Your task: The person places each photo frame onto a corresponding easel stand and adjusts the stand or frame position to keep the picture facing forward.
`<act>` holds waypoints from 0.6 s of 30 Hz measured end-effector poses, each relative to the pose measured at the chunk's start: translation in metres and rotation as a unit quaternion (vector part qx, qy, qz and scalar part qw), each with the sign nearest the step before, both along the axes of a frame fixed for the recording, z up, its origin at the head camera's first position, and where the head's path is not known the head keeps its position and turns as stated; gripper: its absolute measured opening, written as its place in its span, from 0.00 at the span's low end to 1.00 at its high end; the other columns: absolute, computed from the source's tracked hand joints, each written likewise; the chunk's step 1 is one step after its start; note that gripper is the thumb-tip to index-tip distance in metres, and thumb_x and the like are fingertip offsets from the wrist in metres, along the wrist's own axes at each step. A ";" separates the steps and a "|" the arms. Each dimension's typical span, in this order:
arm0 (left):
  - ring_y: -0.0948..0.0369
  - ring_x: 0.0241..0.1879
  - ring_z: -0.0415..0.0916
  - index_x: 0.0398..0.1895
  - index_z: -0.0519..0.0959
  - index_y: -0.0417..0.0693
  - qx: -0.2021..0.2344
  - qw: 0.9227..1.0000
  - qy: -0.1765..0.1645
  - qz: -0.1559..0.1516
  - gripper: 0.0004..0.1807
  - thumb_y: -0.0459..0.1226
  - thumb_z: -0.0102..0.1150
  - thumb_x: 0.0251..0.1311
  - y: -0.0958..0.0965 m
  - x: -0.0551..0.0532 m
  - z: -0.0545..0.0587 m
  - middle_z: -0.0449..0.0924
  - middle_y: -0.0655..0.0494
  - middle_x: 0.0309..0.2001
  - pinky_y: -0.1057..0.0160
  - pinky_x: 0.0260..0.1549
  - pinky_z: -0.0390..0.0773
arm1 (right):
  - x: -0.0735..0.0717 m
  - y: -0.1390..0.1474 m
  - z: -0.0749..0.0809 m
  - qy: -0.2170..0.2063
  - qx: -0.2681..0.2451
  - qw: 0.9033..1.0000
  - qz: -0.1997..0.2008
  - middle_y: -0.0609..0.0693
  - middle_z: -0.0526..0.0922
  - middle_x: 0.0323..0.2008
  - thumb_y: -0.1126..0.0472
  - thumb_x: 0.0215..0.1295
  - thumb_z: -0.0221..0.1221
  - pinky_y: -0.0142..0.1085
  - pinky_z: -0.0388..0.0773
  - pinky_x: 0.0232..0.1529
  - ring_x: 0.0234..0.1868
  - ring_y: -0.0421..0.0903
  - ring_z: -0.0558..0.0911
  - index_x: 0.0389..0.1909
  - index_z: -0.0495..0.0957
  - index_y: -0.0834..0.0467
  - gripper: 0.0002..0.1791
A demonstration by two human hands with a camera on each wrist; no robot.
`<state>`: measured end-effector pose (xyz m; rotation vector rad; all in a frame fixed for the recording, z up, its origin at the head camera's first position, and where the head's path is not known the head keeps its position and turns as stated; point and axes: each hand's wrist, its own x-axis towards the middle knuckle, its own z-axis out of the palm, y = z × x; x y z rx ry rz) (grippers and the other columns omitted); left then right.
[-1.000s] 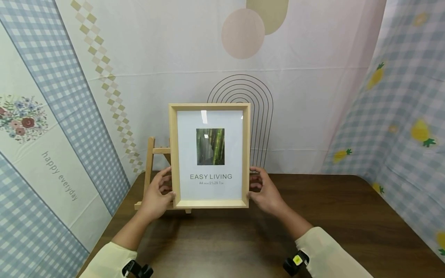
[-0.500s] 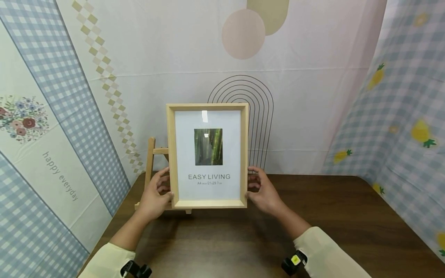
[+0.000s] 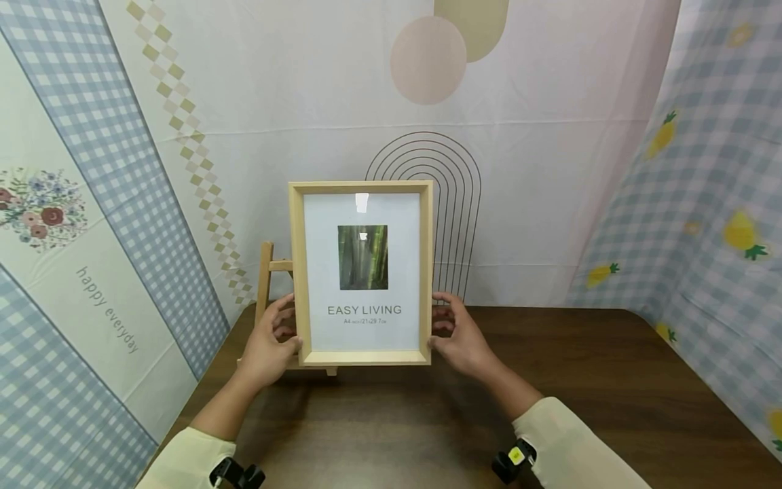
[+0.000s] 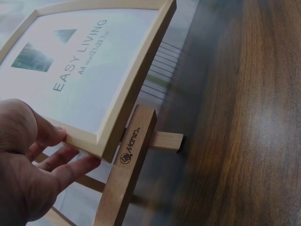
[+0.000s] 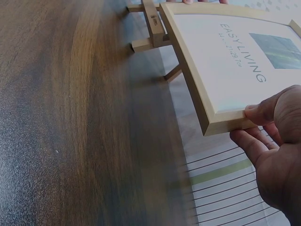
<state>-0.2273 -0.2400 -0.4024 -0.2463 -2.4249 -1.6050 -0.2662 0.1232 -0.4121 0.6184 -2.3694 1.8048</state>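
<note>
A pale wooden picture frame (image 3: 362, 358) stands upright between both hands, its print of bamboo above the words EASY LIVING. The left hand (image 3: 269, 348) grips its left side near the bottom corner, thumb in front and fingers curled behind. On the opposite side the right hand (image 3: 462, 339) pinches the lower edge the same way. Behind the picture frame is a small wooden easel (image 3: 264, 278), mostly hidden by it. In the left wrist view, the frame's lower corner is close over the easel's ledge (image 4: 129, 160), which bears a printed brand mark.
The easel stands on a dark wood table (image 3: 586, 380). A white cloth with printed arches (image 3: 452, 224) hangs behind the table. Checked cloths hang at the left (image 3: 165, 272) and right (image 3: 702, 258).
Both hands and the picture frame have shifted slightly left, covering more of the easel. The grip stays the same, and the easel has not moved.
</note>
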 end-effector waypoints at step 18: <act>0.43 0.54 0.74 0.82 0.52 0.50 -0.002 1.000 -0.006 0.011 0.46 0.19 0.57 0.63 -0.001 -0.001 0.003 0.67 0.35 0.69 0.65 0.36 0.82 | -0.009 -0.003 0.001 -0.004 -0.003 1.000 0.006 0.65 0.76 0.54 0.86 0.53 0.61 0.43 0.82 0.46 0.49 0.59 0.80 0.72 0.61 0.56 0.45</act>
